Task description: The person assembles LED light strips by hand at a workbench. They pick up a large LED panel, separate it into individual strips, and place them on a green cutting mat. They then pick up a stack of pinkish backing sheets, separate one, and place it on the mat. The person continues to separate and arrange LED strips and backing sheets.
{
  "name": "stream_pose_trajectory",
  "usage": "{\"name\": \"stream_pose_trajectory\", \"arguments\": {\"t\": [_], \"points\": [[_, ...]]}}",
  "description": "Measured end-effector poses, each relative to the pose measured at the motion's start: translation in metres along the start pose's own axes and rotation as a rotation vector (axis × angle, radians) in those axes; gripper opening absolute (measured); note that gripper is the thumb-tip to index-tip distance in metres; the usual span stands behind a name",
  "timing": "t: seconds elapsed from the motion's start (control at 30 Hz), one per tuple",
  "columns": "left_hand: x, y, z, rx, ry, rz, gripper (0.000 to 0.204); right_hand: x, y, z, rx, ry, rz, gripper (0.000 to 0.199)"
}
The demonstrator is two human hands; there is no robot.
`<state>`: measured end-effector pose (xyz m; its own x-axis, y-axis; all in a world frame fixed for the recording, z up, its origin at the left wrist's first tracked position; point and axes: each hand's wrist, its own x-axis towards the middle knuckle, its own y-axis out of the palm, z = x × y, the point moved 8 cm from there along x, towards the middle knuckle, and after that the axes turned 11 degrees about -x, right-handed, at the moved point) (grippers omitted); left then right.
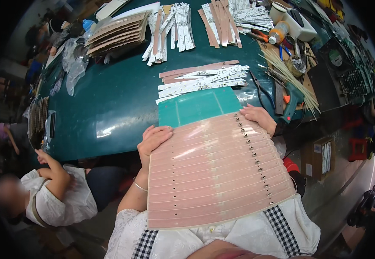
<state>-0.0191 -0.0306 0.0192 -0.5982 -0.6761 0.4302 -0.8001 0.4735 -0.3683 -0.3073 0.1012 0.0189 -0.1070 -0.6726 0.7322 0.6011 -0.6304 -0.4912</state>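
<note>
Pink circuit-board panel (215,172), scored into long parallel strips with a row of small components near its right edge, lies across the person's lap and reaches up to the near edge of the green table (109,108). The left hand (153,140) grips the panel's upper left corner, fingers curled over the top face and the thumb hidden beneath. The right hand (260,117) clasps the upper right corner in the same way, fingers bent over the edge. A thin bracelet (139,186) circles the left wrist.

Just beyond the panel's far edge a green cutting mat (196,105) lies on the table, and past it sits a loose pile of white and pink separated strips (202,80). More strips are heaped farther back (172,30), beside a stack of pink panels (118,32). To the right of the right hand rests a teal glue gun (291,100), next to a bundle of pale thin sticks (288,75). An orange-capped bottle (279,32) stands near the far right. Another person in a white top (58,194) sits at lower left, one hand touching the table's edge.
</note>
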Motion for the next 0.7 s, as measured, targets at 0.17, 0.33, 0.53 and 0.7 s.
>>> {"name": "stream_pose_trajectory", "arguments": {"t": [0.17,0.33,0.53,0.7], "points": [[0.014,-0.016,-0.014,0.099,0.119,0.001,0.019,0.027,-0.003,0.001,-0.135,0.166,0.119,0.039],[0.039,-0.013,-0.007,-0.398,-0.213,-0.184,0.022,0.038,-0.017,-0.01,0.5,0.643,-0.326,0.049],[0.039,0.048,-0.01,-1.006,-0.501,-0.273,0.026,0.035,0.026,0.013,0.934,0.614,-0.192,0.023],[0.036,0.071,-0.018,-1.158,-0.574,-0.257,0.048,0.047,0.036,0.031,0.808,0.638,-0.009,0.017]]}}
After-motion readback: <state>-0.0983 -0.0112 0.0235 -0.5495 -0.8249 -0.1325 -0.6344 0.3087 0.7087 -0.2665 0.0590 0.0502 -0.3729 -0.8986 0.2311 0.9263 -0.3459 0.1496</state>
